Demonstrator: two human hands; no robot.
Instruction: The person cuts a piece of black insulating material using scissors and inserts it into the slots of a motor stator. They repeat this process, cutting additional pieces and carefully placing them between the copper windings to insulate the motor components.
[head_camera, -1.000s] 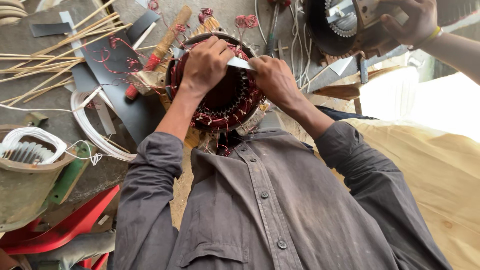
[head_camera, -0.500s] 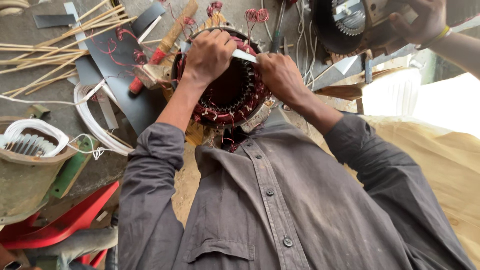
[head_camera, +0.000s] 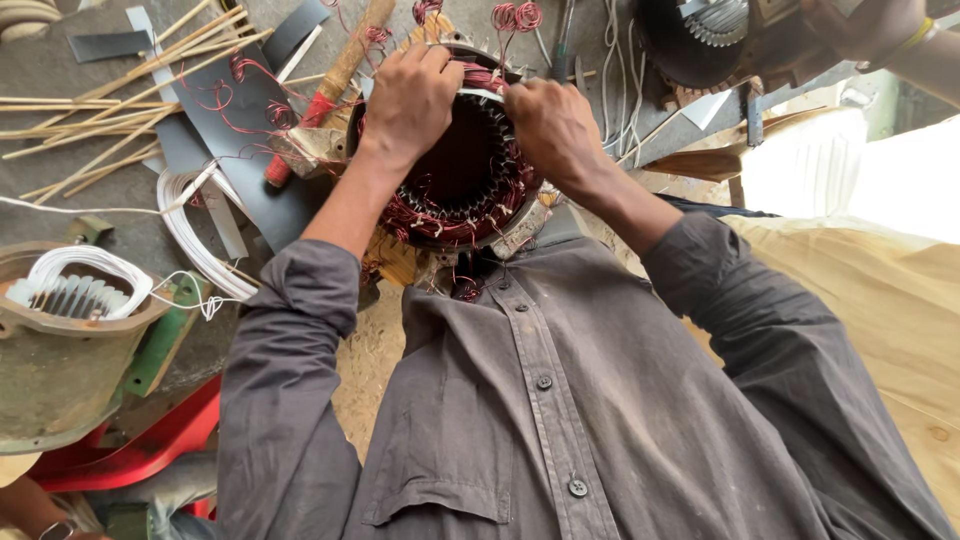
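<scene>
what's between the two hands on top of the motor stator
In the head view, a thin pale strip spans from the left hand to the right hand, across the stator bore's far rim.

Stator bore (head_camera: 455, 160) open in the middle, ringed by red copper windings (head_camera: 440, 215); far rim blocked by left hand (head_camera: 410, 95) & right hand (head_camera: 550, 125), touching a white strip (head_camera: 482, 94) between them. Left approach cluttered: hammer (head_camera: 335, 80) just beside stator, wooden sticks (head_camera: 120, 90), dark insulation sheets (head_camera: 230, 120), white wire coil (head_camera: 195, 235). Right approach: 2nd motor housing (head_camera: 700, 45) w/ another person's hand (head_camera: 870, 25) on it. Near side shut off by wearer's shirt (head_camera: 560, 400).
</scene>
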